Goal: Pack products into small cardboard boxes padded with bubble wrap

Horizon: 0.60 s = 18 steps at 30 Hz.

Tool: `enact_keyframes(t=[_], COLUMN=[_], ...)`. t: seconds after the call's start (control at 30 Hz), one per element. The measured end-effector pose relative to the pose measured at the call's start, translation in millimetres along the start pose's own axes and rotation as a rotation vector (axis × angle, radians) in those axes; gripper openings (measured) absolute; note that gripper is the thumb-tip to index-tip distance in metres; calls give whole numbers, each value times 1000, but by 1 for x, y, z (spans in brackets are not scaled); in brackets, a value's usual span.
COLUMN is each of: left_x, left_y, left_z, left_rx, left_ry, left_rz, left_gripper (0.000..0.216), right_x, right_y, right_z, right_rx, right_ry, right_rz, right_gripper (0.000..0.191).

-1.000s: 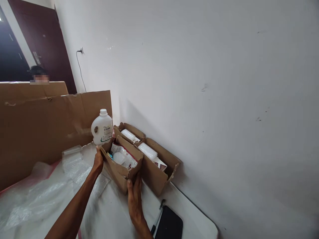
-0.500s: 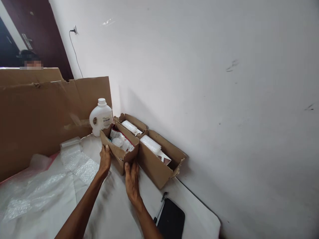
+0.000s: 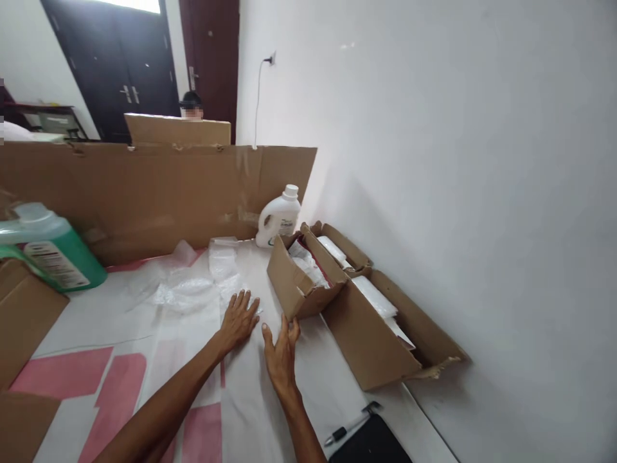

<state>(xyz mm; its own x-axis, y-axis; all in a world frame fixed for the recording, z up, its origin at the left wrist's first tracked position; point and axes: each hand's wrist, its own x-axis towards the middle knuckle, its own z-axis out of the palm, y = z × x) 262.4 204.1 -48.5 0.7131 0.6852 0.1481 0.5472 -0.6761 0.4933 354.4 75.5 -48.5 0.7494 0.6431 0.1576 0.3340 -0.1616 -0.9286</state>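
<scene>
Where both gripped before, left hand [image 3: 237, 319] and right hand [image 3: 281, 352] now released, off the small box [image 3: 295, 283].

The scene is evenly and softly lit, with daylight coming from the window [image 3: 129, 5] above the dark door, which is overexposed. The white wall [image 3: 457, 161] looks bright without glare. Soft shadows fall beside the cardboard boxes [image 3: 299, 283]. The wide lens bends lines at the edges. The picture is rather sharp.
</scene>
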Motion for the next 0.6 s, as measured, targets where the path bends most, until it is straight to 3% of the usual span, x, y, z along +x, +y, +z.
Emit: enact_keyframes(t=[0.1, 0.2, 0.37, 0.43, 0.5, 0.57, 0.6], left_x=[-7, -18, -70, -115, -177, -251, -290], left_y=[-20, -34, -27, -12, 11, 37, 49], left_z=[-18, -32, -70, -95, -120, -138, -144], left_rx=[103, 151, 115, 90, 71, -16, -61], left_ry=[33, 70, 80, 99, 200, 462, 625], left_rz=[-31, -81, -69, -42, -98, -174, -279], left_gripper=[49, 50, 50, 53, 58, 60, 59], right_x=[-5, -15, -49, -65, -83, -101, -111], right_y=[-1, -7, -35, -53, -74, -99, -113], right_z=[12, 21, 45, 53, 60, 68, 75], right_rx=[-44, -43, -2, 41, 81, 121, 149], right_ry=[-15, -86, -275, -283, -291, -376, -454], right_rz=[-39, -95, -160, -161, -145, -134, -127], right_gripper=[85, 74, 66, 64, 59, 56, 55])
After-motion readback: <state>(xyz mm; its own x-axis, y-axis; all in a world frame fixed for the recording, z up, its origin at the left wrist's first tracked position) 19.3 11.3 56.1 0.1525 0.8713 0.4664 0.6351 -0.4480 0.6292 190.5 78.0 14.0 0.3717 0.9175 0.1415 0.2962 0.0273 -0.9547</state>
